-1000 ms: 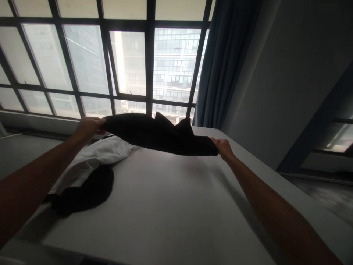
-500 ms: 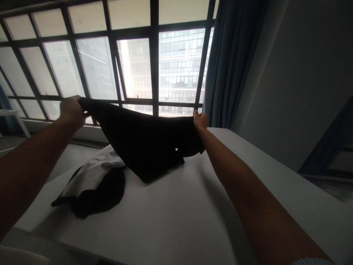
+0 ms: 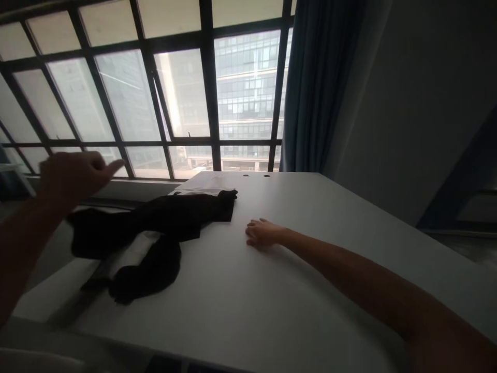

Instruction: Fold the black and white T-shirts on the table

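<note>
A black garment (image 3: 166,215) lies crumpled across the left side of the white table (image 3: 240,290), part of it over a white-and-black garment (image 3: 149,272). Its exact kind cannot be told. My left hand (image 3: 79,173) is raised above the black garment's left end, apart from it, with the thumb stretched out and nothing seen in it. My right hand (image 3: 264,232) is low over the tabletop, to the right of the garments, its fingers a little bent and apart, holding nothing.
Behind the table stands a wall of dark-framed windows (image 3: 209,77), one pane tilted out. A blue curtain (image 3: 316,88) hangs at the right, beside a grey wall (image 3: 427,119). Two dark round spots (image 3: 266,176) mark the table's far end.
Both hands have let go of the black garment, which dropped from its stretched, raised position onto the table's left side. My right hand came down to the tabletop; my left hand moved left.
</note>
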`<control>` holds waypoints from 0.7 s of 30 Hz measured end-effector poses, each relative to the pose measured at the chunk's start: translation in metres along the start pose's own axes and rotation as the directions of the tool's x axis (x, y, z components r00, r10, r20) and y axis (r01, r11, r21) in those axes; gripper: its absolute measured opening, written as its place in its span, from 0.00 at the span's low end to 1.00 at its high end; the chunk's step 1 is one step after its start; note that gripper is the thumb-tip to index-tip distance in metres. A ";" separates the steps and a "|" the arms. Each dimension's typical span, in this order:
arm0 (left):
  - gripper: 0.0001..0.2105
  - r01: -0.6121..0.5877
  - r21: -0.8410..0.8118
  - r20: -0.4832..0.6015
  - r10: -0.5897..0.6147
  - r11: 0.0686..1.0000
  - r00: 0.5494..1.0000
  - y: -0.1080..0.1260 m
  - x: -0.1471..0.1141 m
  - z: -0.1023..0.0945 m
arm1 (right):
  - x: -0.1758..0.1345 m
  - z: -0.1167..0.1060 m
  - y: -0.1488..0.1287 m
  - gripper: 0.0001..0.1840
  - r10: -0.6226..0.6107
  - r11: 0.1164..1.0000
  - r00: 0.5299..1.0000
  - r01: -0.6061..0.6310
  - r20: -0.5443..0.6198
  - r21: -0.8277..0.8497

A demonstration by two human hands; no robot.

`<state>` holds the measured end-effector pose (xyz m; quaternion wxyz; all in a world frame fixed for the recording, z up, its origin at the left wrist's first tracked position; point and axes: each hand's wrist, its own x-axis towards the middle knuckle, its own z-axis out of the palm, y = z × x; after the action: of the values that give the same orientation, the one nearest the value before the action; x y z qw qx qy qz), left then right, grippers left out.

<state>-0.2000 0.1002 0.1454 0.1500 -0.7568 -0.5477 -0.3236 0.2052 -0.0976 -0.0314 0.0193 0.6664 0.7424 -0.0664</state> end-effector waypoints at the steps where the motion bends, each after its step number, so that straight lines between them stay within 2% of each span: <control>1: 0.29 -0.048 0.059 0.050 0.045 0.997 0.998 0.013 -0.002 0.009 | -0.017 0.006 0.005 0.24 0.020 1.000 1.000 -0.020 0.010 0.010; 2: 0.29 -0.134 0.079 0.139 0.122 0.988 0.983 0.027 -0.005 0.021 | -0.033 0.010 0.010 0.24 0.042 0.999 0.999 -0.042 -0.007 0.014; 3: 0.29 -0.252 0.042 0.254 0.233 0.967 0.939 0.040 -0.008 0.035 | -0.047 0.012 0.016 0.24 0.067 0.998 0.998 -0.067 -0.017 0.017; 5: 0.32 -0.451 -0.097 0.425 0.447 0.887 0.787 0.062 -0.017 0.071 | -0.073 0.015 0.028 0.25 0.124 0.992 0.992 -0.123 -0.032 0.030; 6: 0.37 -0.501 -0.138 0.487 0.499 0.855 0.717 0.071 -0.024 0.091 | -0.084 0.016 0.035 0.26 0.153 0.988 0.988 -0.152 -0.029 0.038; 7: 0.42 -0.516 -0.139 0.566 0.495 0.845 0.659 0.078 -0.031 0.113 | -0.094 0.018 0.041 0.27 0.181 0.982 0.983 -0.180 -0.026 0.051; 8: 0.46 -0.507 -0.123 0.626 0.463 0.853 0.628 0.083 -0.039 0.135 | -0.104 0.021 0.048 0.29 0.207 0.976 0.978 -0.205 -0.027 0.067; 9: 0.46 -0.479 -0.092 0.663 0.412 0.873 0.624 0.087 -0.048 0.156 | -0.113 0.025 0.055 0.31 0.230 0.970 0.972 -0.227 -0.035 0.086; 11: 0.43 -0.397 -0.036 0.656 0.321 0.917 0.683 0.088 -0.061 0.192 | -0.128 0.035 0.068 0.33 0.260 0.959 0.963 -0.249 -0.066 0.135; 14: 0.36 -0.321 -0.026 0.608 0.270 0.947 0.747 0.082 -0.068 0.224 | -0.145 0.050 0.083 0.36 0.258 0.955 0.957 -0.231 -0.134 0.188; 17: 0.34 -0.273 -0.019 0.568 0.235 0.962 0.788 0.075 -0.059 0.233 | -0.150 0.060 0.090 0.36 0.248 0.959 0.954 -0.217 -0.171 0.182; 21: 0.37 -0.149 -0.044 0.562 0.148 0.988 0.814 0.081 -0.048 0.233 | -0.149 0.062 0.090 0.35 0.246 0.961 0.951 -0.215 -0.185 0.174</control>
<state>-0.0586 0.1719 -0.0494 0.0073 -0.8588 -0.5070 -0.0725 0.3077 -0.2428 -0.0815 -0.1002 0.7515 0.6501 -0.0509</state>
